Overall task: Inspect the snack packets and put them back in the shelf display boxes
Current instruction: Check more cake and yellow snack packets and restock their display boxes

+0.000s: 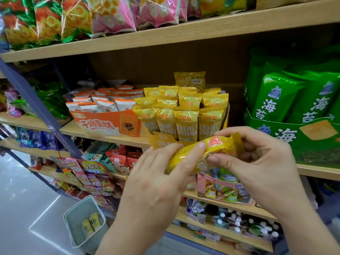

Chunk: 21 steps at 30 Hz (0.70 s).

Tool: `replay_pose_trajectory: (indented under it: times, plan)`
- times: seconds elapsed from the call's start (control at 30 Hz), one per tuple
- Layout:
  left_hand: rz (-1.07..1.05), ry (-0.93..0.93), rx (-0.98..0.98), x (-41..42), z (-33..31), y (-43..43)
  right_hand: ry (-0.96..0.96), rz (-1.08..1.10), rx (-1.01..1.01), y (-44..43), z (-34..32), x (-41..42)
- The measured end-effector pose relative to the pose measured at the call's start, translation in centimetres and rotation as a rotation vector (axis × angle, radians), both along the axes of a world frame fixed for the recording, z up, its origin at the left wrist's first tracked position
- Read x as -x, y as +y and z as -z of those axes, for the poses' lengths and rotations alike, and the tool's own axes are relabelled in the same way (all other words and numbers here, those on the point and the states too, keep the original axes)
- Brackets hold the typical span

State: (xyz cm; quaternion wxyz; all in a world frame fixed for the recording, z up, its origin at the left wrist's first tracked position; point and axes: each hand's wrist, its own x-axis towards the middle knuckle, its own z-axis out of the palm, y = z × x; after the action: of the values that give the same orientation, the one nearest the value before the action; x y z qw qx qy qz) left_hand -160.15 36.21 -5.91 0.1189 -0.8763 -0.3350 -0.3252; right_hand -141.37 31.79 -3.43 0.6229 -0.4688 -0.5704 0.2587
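Yellow foil in both hands: held one yellow packet [182,158] crosswise, just in front of and slightly below the yellow display box [161,142] on the wooden shelf [103,136]. Gripped its left part with the left hand [156,181], one digit laid over the front and the other fingers behind. Pinched its right end with the right hand [257,159], thumb against curled fingers, crumpling the wrapper there. Made out a red-and-white mark near that end (too creased to read).

Found the display box packed with matching packets [185,122], upright in rows. Read on each a red two-character mark ending in 友, and below it bold dark characters beginning 淘. Read white lettering ending 蛋糕 on the orange box [103,126] just beside it on the left, filled with white-and-orange packets [106,104]. Read a large 海 on the green box [287,137] further right, and 海苔 on the tall green bags [272,100] standing in it. Read 1.0元 on a round price tag [93,166] lower left. Spotted, down on the floor, a pale basket [73,221] holding two small yellow packets [92,223].
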Motion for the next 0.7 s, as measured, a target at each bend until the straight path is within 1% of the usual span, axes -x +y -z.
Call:
replay_pose_trajectory:
  times: [0.13, 0.33, 0.47, 0.7]
  plan:
    - [0.053, -0.044, 0.055, -0.8, 0.5, -0.1, 0.024, -0.014, 0.007, -0.1, 0.3, 0.9]
    - [0.166, -0.269, 0.253, -0.4, 0.5, 0.1, 0.178, -0.145, 0.086, 0.4, 0.5, 0.1]
    - [0.170, -0.303, 0.330, -0.8, 0.4, -0.2, 0.133, -0.129, 0.039, 0.4, 0.5, 0.3]
    - [0.159, -0.360, 0.346, -1.9, 0.0, -0.5, 0.085, -0.115, -0.011, 0.2, 0.4, 0.6]
